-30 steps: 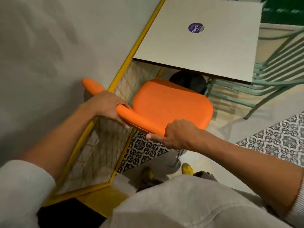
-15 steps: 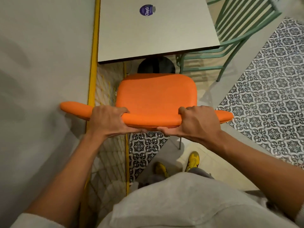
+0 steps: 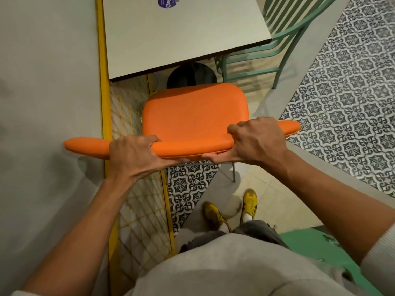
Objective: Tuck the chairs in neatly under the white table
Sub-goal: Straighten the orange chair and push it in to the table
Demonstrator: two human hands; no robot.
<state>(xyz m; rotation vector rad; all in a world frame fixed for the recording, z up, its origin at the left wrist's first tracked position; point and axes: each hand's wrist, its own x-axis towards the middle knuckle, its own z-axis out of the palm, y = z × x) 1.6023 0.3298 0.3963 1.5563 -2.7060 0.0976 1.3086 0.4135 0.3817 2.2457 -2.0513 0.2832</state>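
— Where is the orange chair point(image 3: 193, 116) sitting?

— It is standing just short of the white tabletop point(image 3: 181, 33), facing it, with the front edge of the seat near the table's near edge and not yet under it. The black table base point(image 3: 190, 74) is showing in the gap between the two.

— And the hands?

— Both are gripping the curved orange backrest point(image 3: 188, 147). The left hand point(image 3: 136, 155) is closing over the left part of the rail, fingers curling over the top and thumb underneath. The right hand point(image 3: 257, 142) is clamping the right part the same way, its thumb lying along the underside.

— What is lying around it?

— A green metal chair point(image 3: 277, 39) is standing at the right side of the tabletop; how far it is tucked under, I am not able to tell from here. A purple sticker point(image 3: 167, 1) is sitting at the far edge of the tabletop. A yellow frame point(image 3: 102, 82) with wire mesh is running along the grey wall on the left. The floor point(image 3: 346, 103) to the right is showing patterned tiles, and the person's yellow shoes point(image 3: 250, 202) are planted behind the chair.
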